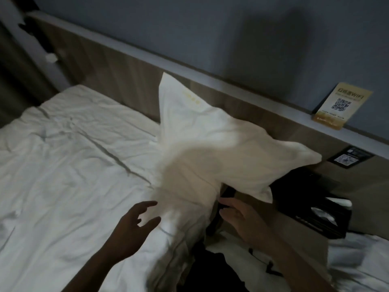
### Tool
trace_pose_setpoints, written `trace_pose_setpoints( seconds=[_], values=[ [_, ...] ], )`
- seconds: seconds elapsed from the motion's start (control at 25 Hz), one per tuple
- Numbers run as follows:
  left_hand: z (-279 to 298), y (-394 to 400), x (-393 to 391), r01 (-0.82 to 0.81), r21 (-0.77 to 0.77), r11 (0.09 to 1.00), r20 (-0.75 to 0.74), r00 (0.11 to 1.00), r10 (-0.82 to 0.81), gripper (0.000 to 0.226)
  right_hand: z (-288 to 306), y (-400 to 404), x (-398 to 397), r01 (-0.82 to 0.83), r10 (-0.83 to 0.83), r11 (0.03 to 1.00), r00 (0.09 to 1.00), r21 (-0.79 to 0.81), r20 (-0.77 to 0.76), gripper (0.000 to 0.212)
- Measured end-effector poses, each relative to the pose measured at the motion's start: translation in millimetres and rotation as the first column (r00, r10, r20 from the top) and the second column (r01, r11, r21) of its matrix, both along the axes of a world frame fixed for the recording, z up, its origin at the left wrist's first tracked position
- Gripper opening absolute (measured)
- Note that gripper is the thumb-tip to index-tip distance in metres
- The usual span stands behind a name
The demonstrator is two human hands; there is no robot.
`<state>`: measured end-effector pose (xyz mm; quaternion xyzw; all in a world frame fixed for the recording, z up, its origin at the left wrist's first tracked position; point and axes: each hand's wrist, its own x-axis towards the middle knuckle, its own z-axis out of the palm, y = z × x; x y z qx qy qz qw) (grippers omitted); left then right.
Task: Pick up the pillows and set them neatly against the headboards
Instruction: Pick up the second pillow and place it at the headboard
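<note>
Both hands' fingers (pixel 147 204) spread, empty, near pillow (pixel 210 144).

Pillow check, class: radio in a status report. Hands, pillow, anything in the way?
Left hand and right hand open, holding nothing. Pillow askew against headboard, one corner overhanging dark nightstand. Nothing in the way.

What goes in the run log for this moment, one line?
pillow: leaning on headboard, askew | left hand: open, off pillow | right hand: open, off pillow | step: straightening not done
</note>
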<state>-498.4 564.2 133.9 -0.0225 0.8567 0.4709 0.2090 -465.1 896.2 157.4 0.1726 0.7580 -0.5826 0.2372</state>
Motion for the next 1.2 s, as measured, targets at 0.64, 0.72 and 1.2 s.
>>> trace_pose_setpoints(
  seconds=[0.64,0.72,1.2],
  values=[
    [38,11,337,-0.640,0.043,0.767,0.202,0.758,0.621,0.026,-25,-58,158,-0.503,0.519,0.849,0.851,-0.159,0.082,0.022],
    [38,15,377,-0.689,0.026,0.724,0.247,0.706,0.663,0.028,-30,-59,178,-0.564,0.580,0.811,0.810,-0.154,0.087,0.023],
    [41,-55,589,-0.876,0.127,0.466,0.247,0.483,0.840,0.029,-9,-197,337,-0.761,0.767,0.622,0.640,-0.185,-0.052,0.022]
  ],
)
